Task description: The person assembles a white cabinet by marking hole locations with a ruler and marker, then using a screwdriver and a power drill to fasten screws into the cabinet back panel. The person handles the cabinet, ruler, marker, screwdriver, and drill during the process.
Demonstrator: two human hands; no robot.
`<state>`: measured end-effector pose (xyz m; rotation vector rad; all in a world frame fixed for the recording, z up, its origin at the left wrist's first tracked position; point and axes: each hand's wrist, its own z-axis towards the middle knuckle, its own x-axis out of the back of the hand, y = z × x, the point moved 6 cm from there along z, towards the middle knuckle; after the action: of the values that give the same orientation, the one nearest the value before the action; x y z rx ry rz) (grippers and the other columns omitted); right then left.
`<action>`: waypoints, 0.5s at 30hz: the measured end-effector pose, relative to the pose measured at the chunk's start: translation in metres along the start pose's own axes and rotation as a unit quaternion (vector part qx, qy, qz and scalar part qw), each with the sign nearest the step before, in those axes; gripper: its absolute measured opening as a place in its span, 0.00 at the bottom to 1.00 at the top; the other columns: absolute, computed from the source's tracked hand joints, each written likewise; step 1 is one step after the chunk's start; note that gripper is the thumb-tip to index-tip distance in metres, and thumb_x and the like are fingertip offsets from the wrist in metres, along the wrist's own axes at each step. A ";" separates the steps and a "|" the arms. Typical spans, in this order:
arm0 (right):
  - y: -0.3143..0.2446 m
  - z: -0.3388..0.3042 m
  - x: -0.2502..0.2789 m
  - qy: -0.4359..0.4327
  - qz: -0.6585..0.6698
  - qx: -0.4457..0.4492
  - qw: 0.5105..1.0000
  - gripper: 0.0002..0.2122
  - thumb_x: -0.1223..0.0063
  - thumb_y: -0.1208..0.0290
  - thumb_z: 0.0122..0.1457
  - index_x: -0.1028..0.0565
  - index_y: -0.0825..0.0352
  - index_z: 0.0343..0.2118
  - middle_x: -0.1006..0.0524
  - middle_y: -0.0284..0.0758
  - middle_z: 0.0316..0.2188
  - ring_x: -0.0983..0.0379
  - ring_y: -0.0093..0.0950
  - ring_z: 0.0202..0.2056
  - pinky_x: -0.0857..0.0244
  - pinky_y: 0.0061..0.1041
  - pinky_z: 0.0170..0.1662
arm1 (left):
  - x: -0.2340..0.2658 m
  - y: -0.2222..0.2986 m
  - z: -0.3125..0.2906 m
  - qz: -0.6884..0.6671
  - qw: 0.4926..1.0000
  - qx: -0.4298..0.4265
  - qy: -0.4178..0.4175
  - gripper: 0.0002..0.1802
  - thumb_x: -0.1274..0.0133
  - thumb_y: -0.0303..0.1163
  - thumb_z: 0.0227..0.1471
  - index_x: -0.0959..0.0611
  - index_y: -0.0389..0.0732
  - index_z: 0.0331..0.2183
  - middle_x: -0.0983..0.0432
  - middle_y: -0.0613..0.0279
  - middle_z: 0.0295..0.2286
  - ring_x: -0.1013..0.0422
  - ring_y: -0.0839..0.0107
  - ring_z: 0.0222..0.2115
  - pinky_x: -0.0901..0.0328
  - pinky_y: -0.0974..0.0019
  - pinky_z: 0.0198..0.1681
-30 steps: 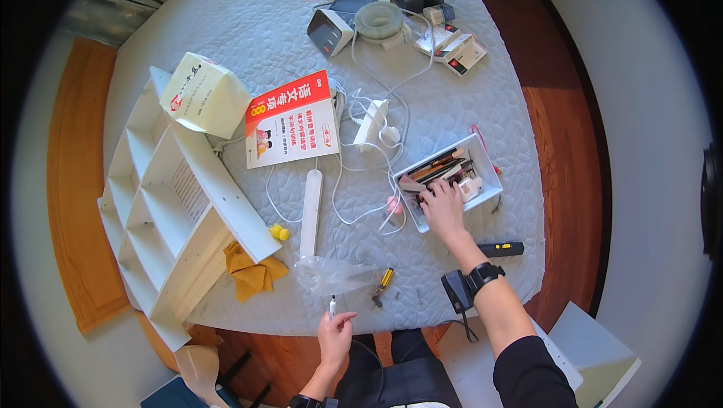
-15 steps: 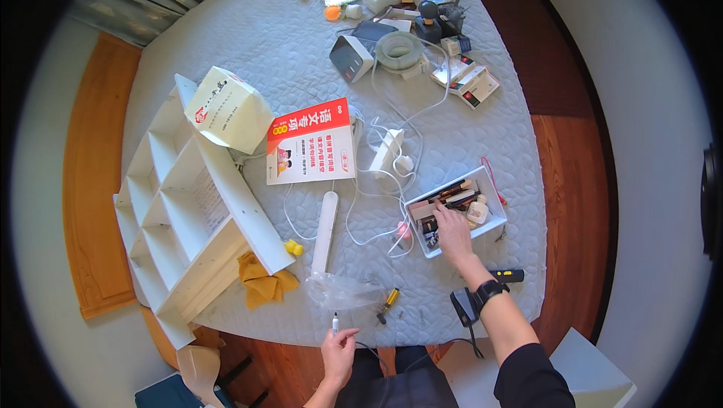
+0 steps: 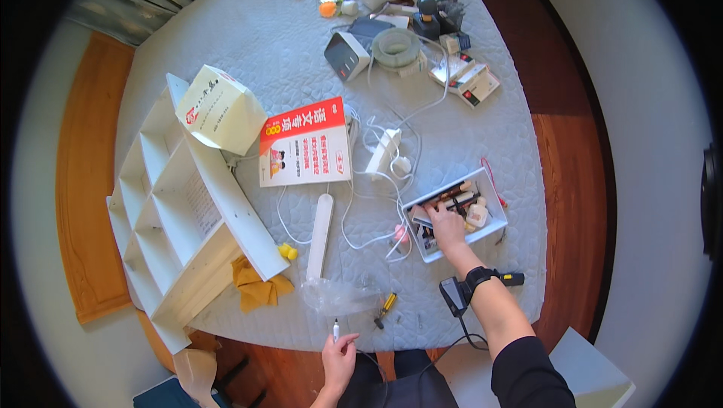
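Observation:
Near the front edge of the bed, my left hand (image 3: 339, 359) is closed around a white marker (image 3: 336, 330) whose dark tip points up. My right hand (image 3: 449, 231) reaches into a white rectangular box (image 3: 489, 232) at the right. Its fingers are bent down at the box's left side, against a flat pale piece; what they grip is partly hidden. Several slim dark tubes and pens lie in the box, beside a small cream bottle (image 3: 477, 213). A black device on a strap (image 3: 456, 295) sits on my right wrist, with a cable running from it.
A white compartment shelf (image 3: 248, 235) lies at the left, with a pale paper bag (image 3: 222, 110) on it. Nearby are a red-and-white book (image 3: 307, 159), a white power strip (image 3: 385, 152) with loose cables, a yellow cloth (image 3: 260, 287), clear plastic (image 3: 339, 297) and a yellow-handled screwdriver (image 3: 387, 304).
My right hand has shifted slightly left inside the box, and the flat pale piece at its fingers has tilted. The left hand keeps the marker. The whole view has shifted slightly.

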<state>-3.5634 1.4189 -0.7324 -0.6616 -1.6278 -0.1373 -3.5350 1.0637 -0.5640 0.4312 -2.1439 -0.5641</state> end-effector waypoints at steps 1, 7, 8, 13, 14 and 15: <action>-0.002 0.004 0.003 0.002 -0.008 0.010 1.000 0.10 0.53 0.74 0.56 0.25 0.56 0.40 0.25 0.37 0.28 0.22 0.37 0.27 0.27 0.36 0.28 | 0.003 0.003 -0.001 0.007 1.000 -0.004 0.000 0.12 0.46 0.22 0.50 0.14 0.43 0.37 0.32 0.58 0.27 0.31 0.68 0.24 0.36 0.66 0.28; -0.020 0.016 0.033 -0.014 0.050 0.027 0.998 0.05 0.48 0.72 0.54 0.21 0.61 0.30 0.23 0.38 0.28 0.23 0.39 0.30 0.30 0.39 0.32 | -0.001 0.031 0.025 0.019 0.993 -0.113 -0.015 0.14 0.49 0.21 0.50 0.16 0.40 0.40 0.28 0.53 0.37 0.28 0.60 0.35 0.32 0.65 0.38; -0.019 0.019 0.042 0.016 0.087 0.030 0.996 0.05 0.48 0.72 0.55 0.20 0.61 0.31 0.23 0.37 0.27 0.23 0.39 0.29 0.30 0.38 0.32 | -0.008 0.034 0.036 0.041 0.992 -0.116 -0.029 0.14 0.49 0.21 0.51 0.17 0.38 0.41 0.27 0.53 0.39 0.27 0.59 0.37 0.32 0.65 0.41; 0.034 0.020 0.083 0.204 0.171 -0.024 0.964 0.04 0.49 0.71 0.56 0.23 0.62 0.30 0.23 0.35 0.29 0.24 0.38 0.28 0.32 0.36 0.30 | -0.049 0.069 0.088 0.166 0.922 -0.336 -0.094 0.10 0.47 0.23 0.44 0.16 0.35 0.33 0.29 0.56 0.48 0.32 0.58 0.50 0.41 0.54 0.56; 0.054 0.020 0.086 0.228 0.162 -0.069 0.957 0.04 0.49 0.71 0.57 0.23 0.61 0.31 0.23 0.35 0.29 0.25 0.38 0.28 0.32 0.36 0.30 | -0.056 0.074 0.089 0.207 0.889 -0.398 -0.088 0.09 0.47 0.24 0.44 0.16 0.36 0.31 0.29 0.57 0.49 0.34 0.59 0.52 0.44 0.52 0.58; 0.076 0.017 0.087 0.249 0.161 -0.126 0.947 0.05 0.50 0.69 0.59 0.23 0.61 0.33 0.22 0.36 0.30 0.24 0.38 0.28 0.32 0.35 0.30 | -0.069 0.073 0.091 0.259 0.860 -0.420 -0.130 0.08 0.47 0.26 0.44 0.16 0.37 0.29 0.29 0.59 0.49 0.36 0.61 0.54 0.46 0.51 0.60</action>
<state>-3.5427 1.5189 -0.6755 -0.9917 -1.0095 -0.2549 -3.5767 1.1801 -0.6185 -0.7200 -1.8926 -1.1872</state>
